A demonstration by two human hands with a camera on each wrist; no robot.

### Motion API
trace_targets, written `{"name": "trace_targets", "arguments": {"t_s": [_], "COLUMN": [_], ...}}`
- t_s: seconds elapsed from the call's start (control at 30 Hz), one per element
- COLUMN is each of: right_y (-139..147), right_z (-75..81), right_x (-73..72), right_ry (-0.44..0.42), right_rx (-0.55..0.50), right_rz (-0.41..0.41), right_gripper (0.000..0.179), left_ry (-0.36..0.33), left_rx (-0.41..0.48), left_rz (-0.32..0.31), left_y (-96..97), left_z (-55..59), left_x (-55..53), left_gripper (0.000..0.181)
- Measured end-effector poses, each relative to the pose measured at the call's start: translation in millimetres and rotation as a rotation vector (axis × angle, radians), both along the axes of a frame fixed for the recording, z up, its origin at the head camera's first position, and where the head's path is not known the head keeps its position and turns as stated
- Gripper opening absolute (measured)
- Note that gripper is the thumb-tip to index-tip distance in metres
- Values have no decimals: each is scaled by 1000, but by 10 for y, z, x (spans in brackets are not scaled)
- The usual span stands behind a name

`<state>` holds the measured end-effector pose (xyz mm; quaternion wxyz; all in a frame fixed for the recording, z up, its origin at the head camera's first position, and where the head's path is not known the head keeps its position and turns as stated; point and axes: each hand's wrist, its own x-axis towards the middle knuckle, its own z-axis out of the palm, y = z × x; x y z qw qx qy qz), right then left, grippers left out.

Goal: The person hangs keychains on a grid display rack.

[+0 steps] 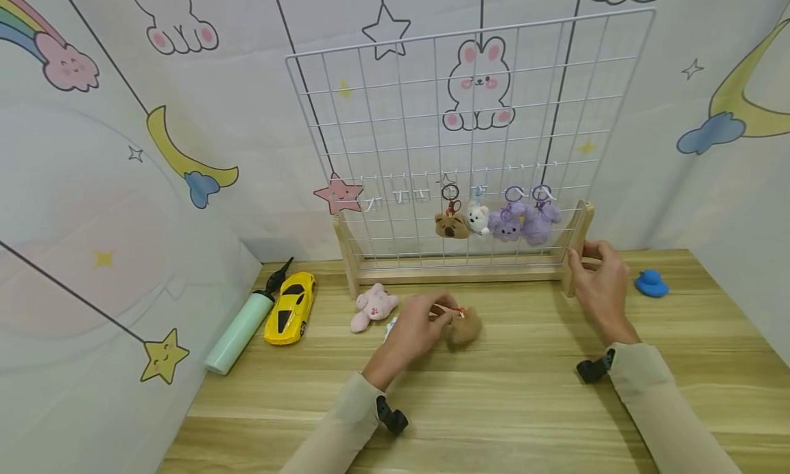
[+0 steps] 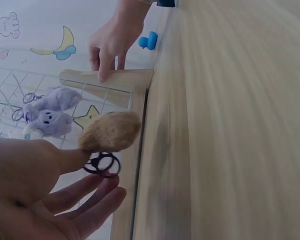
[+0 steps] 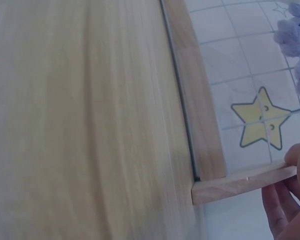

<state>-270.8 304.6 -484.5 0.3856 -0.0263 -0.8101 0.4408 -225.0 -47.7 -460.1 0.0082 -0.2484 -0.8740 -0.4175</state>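
My left hand point(image 1: 418, 328) pinches a brown plush keychain point(image 1: 465, 328) close over the table, in front of the wire grid rack. In the left wrist view, the keychain's fuzzy body point(image 2: 110, 131) is at the thumb and its dark ring point(image 2: 109, 164) is near the fingers. My right hand point(image 1: 597, 289) grips the right wooden end piece point(image 1: 579, 241) of the rack, thumb on one side and fingers on the other. A brown plush point(image 1: 452, 226), a white bear point(image 1: 478, 219) and two lavender plushes point(image 1: 539, 225) hang on the rack's hooks.
Left of my left hand lies a pink plush point(image 1: 374, 308), with a small white item point(image 1: 390, 328) partly hidden by the hand. Farther left are a yellow toy car point(image 1: 290, 309) and a mint-green pump point(image 1: 241, 331). A blue hat-shaped item point(image 1: 651, 283) sits at the right.
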Motion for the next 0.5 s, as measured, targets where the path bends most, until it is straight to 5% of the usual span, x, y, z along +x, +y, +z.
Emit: {"name": "trace_targets", "arguments": {"t_s": [0.27, 0.5], "right_y": [5, 10], "right_z": [-1, 0], "right_x": [-13, -8], "right_ry": [15, 18], "right_rx": [-4, -2], "right_rz": [5, -1], "right_gripper": [28, 30], "left_ry": [-44, 11], "left_rx": [158, 125], "left_rz": [42, 64], "left_y": [-105, -167], "left_z": [37, 104], "left_x": [-56, -71], "left_gripper": [14, 25]}}
